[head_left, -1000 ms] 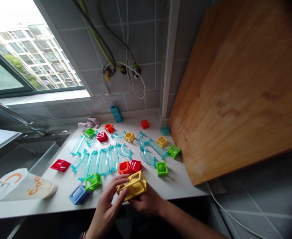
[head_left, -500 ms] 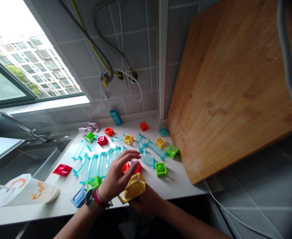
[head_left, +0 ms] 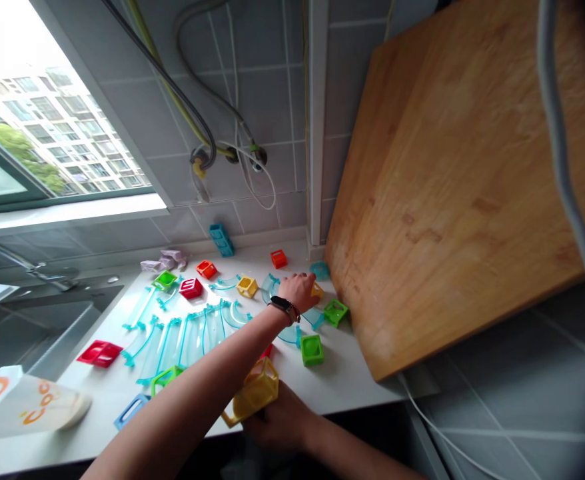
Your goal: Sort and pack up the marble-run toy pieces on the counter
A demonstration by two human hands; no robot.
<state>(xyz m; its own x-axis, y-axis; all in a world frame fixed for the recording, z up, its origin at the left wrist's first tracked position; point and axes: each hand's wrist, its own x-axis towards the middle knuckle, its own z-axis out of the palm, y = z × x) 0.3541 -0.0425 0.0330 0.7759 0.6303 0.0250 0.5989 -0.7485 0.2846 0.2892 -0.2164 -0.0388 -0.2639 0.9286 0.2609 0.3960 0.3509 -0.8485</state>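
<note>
My left hand [head_left: 298, 291], wearing a dark watch and bracelets, is stretched out over the counter. Its fingers curl down around a small yellow cube-shaped toy block [head_left: 317, 291], which they partly cover. Close to the counter's front edge, my right hand [head_left: 280, 420] grips a larger yellow open-frame piece [head_left: 256, 393] from below; its fingertips are hidden. A green block [head_left: 312, 350] and another green block [head_left: 335, 312] lie near my left hand. Clear turquoise-edged track pieces [head_left: 192, 337] are spread to the left. A red piece [head_left: 267, 352] shows partly behind my left forearm.
A wooden board [head_left: 452, 187] leans at the right. More blocks stand about, among them a red one [head_left: 100, 353], a second yellow one [head_left: 246, 287] and a blue tower [head_left: 221, 240]. A drink cup [head_left: 37, 407] is at front left, beside the sink [head_left: 67, 327].
My left hand has moved away from the piece in my right hand, forward and right to the small yellow block. My right hand keeps its hold. The view has shifted slightly.
</note>
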